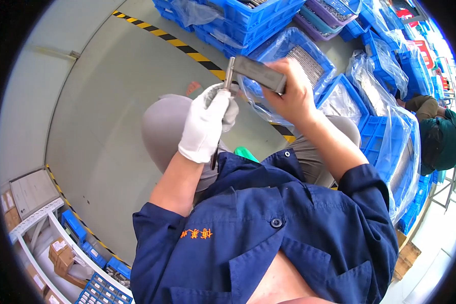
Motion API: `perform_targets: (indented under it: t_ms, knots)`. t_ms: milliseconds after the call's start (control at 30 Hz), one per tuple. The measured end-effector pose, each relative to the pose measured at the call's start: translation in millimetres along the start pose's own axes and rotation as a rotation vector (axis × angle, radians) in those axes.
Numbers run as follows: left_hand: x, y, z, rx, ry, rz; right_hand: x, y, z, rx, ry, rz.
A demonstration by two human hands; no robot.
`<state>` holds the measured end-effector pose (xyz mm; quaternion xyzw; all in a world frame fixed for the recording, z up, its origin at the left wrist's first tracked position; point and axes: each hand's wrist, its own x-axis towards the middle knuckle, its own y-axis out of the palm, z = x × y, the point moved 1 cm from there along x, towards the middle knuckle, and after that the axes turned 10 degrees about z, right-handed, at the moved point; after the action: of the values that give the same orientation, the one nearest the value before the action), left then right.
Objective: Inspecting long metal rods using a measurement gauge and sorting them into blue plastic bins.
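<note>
My left hand [206,121], in a white glove, pinches a slim metal piece [229,73] that stands up from the fingertips. My bare right hand [295,93] is wrapped round one end of a grey, rectangular, block-like tool [258,72]. The tool's far end meets the metal piece or lies just beside it; I cannot tell whether they touch. Its exact kind does not show. Both hands are held out above the gap between my knees. Beyond them, a blue crate [261,52] lined with clear plastic holds rows of thin metal rods [306,63].
Stacked blue crates [238,30] stand ahead, and more plastic-lined crates [390,134] run along my right. Purple baskets [334,12] sit at the back. Another person [438,142] crouches at far right. Yellow-black tape [162,34] crosses the floor. A white shelf [40,215] with boxes is at lower left.
</note>
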<state>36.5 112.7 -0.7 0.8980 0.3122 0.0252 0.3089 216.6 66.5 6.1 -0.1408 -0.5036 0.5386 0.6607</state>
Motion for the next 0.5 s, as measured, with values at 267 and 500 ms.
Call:
perform_targets:
  t_ms: [267, 500]
  knots:
    - [6.6, -6.8, 2.0, 0.168, -0.058, -0.049, -4.2, -13.1, -5.5, -0.063, 0.315, 0.007]
    - [10.9, 3.2, 3.2, 0.136, -0.117, -0.063, 22.6, -18.0, 26.7, 0.007, 0.093, -0.014]
